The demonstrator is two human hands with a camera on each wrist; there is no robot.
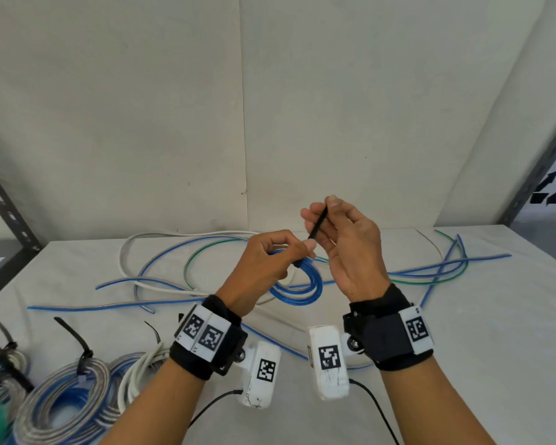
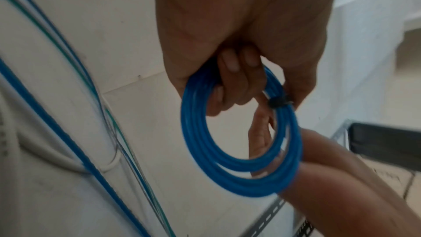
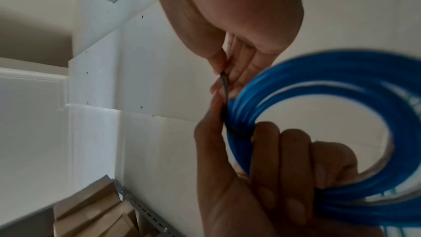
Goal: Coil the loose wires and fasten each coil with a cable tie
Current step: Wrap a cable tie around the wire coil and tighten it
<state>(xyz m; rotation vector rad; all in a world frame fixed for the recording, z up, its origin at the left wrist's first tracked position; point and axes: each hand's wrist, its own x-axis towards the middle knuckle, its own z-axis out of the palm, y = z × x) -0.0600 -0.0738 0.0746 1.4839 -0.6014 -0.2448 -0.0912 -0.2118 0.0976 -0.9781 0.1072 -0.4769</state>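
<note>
My left hand (image 1: 272, 263) grips a small coil of blue wire (image 1: 305, 289) above the table; the coil (image 2: 241, 165) hangs from its curled fingers (image 2: 232, 82). A black cable tie (image 1: 318, 224) circles the coil, with its head (image 2: 276, 103) against the strands. My right hand (image 1: 341, 239) pinches the tie's free tail between thumb and fingertips and holds it up and away from the coil. In the right wrist view the tail (image 3: 224, 86) runs from the pinching fingers down to the blue coil (image 3: 318, 86).
Loose blue, green and white wires (image 1: 161, 277) sprawl across the white table (image 1: 463, 348). Several coils tied with black ties (image 1: 68, 390) lie at the front left. Grey shelf uprights (image 1: 7, 213) flank the table and a wall stands behind.
</note>
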